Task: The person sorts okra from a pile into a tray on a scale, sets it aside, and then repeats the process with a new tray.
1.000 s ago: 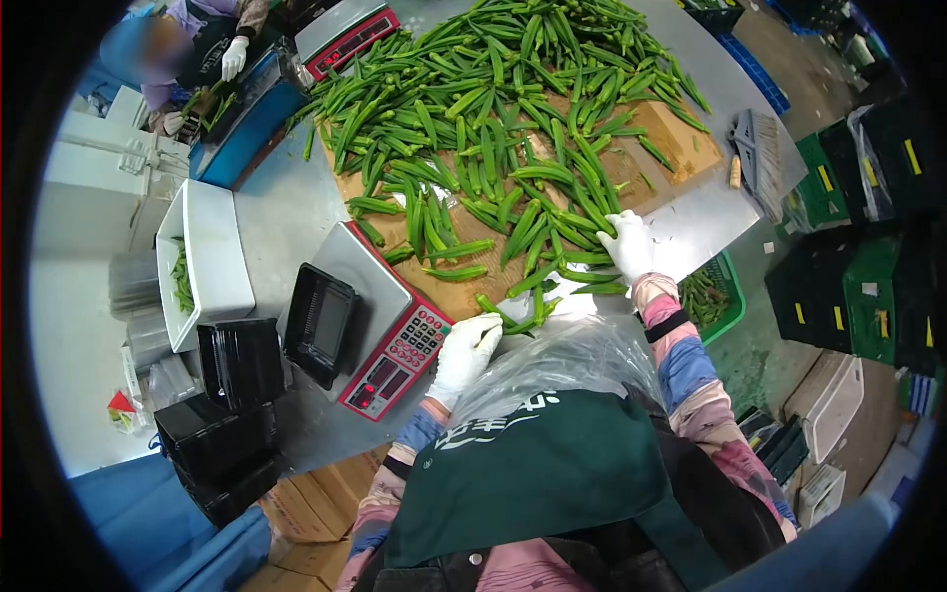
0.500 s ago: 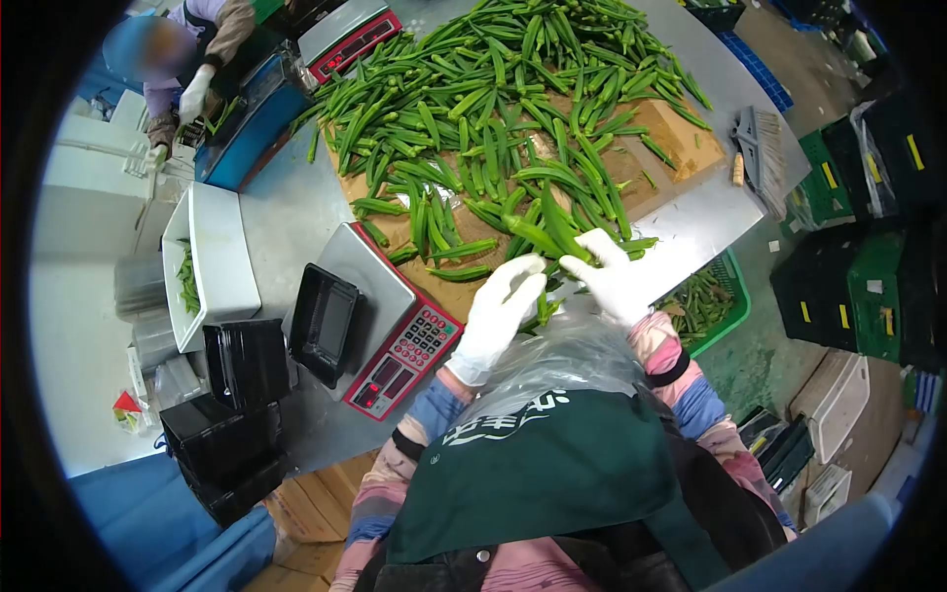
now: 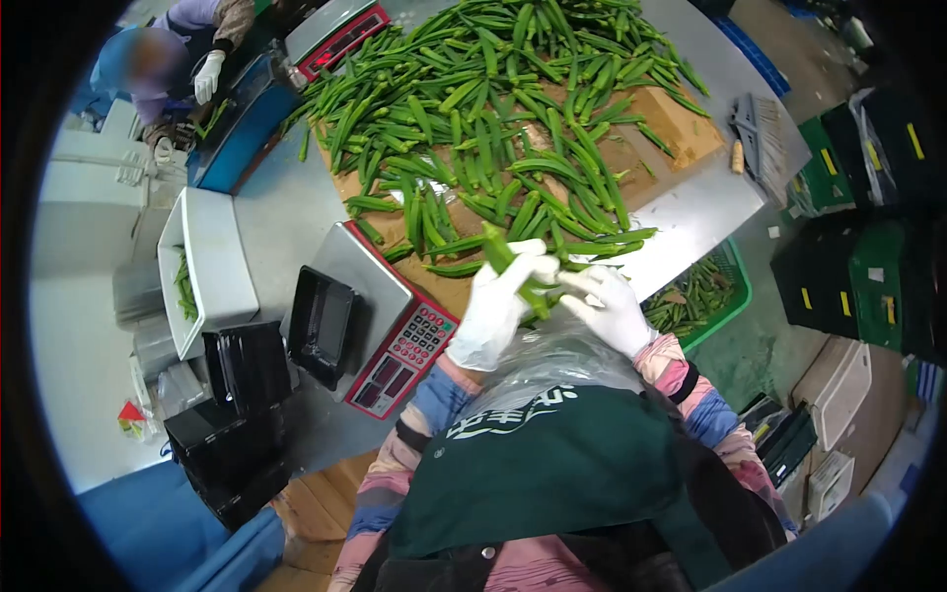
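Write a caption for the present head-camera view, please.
Gloved left hand holding okra pods, right hand close by, near an okra heap.

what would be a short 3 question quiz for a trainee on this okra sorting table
1. True or false: the black tray lying on the nearer scale has nothing in it that can be seen.

2. Where does the brush lie?
a) in the white bin
b) on the metal tabletop
c) on the nearer scale

3. Fill in the blank: the gloved left hand holds green ____.

Key: 1 true; 2 b; 3 okra.
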A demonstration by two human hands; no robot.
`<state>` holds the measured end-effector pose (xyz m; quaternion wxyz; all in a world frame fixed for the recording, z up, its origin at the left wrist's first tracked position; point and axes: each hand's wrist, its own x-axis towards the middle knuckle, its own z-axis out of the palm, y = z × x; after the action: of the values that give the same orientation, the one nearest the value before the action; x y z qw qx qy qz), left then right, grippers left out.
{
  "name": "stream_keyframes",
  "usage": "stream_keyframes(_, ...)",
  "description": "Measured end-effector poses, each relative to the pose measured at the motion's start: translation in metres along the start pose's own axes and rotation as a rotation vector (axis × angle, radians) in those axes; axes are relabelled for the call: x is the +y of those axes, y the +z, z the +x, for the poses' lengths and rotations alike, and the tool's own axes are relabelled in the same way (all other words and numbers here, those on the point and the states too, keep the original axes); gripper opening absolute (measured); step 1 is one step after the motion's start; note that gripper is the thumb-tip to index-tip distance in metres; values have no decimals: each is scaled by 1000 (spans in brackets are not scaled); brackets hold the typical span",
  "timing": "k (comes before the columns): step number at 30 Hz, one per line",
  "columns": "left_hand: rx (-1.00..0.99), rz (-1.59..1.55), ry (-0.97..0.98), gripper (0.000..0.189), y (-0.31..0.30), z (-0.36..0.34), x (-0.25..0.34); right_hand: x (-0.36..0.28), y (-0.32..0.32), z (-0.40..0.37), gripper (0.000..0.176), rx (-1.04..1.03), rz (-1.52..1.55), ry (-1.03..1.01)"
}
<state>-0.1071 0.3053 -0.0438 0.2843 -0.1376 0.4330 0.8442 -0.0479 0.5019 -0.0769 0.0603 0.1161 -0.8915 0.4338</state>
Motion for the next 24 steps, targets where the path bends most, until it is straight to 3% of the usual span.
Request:
stream_keyframes(2, 24, 53, 85, 30, -21, -2, -1, 30, -7, -3, 25, 107, -46, 121)
stream_keyframes(4, 61, 15, 42, 29, -36, -9, 3, 95, -7, -10, 25, 156, -111, 268)
stream_keyframes(9, 140, 179, -27, 27, -63, -21, -4, 149, -5, 46, 32, 380, -90, 472)
stream_keyframes(12, 175, 217, -2, 30, -60, -26, -9, 171, 10, 71, 38, 213, -481, 518)
stream_keyframes(13, 191, 234, 21, 31, -59, -27, -12, 178, 11, 78, 43, 208, -328, 601)
stream_keyframes(17, 252, 297, 99, 29, -58, -27, -6, 161, -9, 90, 44, 253, -212, 655)
stream_keyframes(21, 284, 424, 100, 25, -54, -3, 10, 164, 18, 101, 45, 161, -388, 440)
stream_keyframes(24, 199, 620, 149, 26, -37, 31, 39, 157, 28, 106, 46, 80, -471, 456)
